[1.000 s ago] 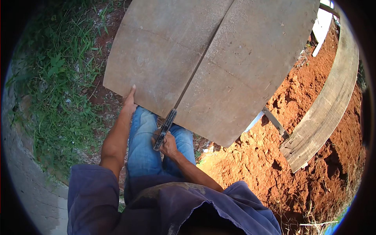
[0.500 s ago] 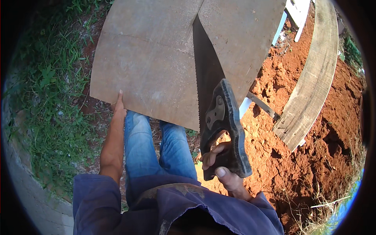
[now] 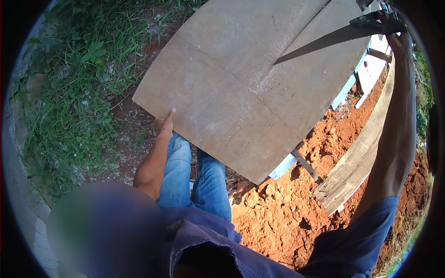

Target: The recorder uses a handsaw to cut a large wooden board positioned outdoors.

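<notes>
My right hand point(image 3: 393, 33) is stretched far out to the upper right, closed around the dark handle of a handsaw point(image 3: 320, 42). The blade slants left over a large brown plywood board point(image 3: 208, 88), teeth toward me. Its tip is at a long, sawdust-lined cut in the board; I cannot tell whether it touches. At the board's near left edge, my left hand point(image 3: 168, 122) grips it, thumb on top and the other fingers mostly hidden.
A weathered plank point(image 3: 357, 160) lies on red soil point(image 3: 273, 222) at right. White and pale blue pieces point(image 3: 369, 76) stick out beyond the board's right edge. Grass point(image 3: 74, 125) grows on the left, beside a grey concrete strip point(image 3: 23, 185). My jeans-clad legs point(image 3: 178, 160) are against the board's near edge.
The saw has come out of the cut and swung from close to me to the far upper right, still in my right hand. The view has turned; my left hand stays on the board's edge.
</notes>
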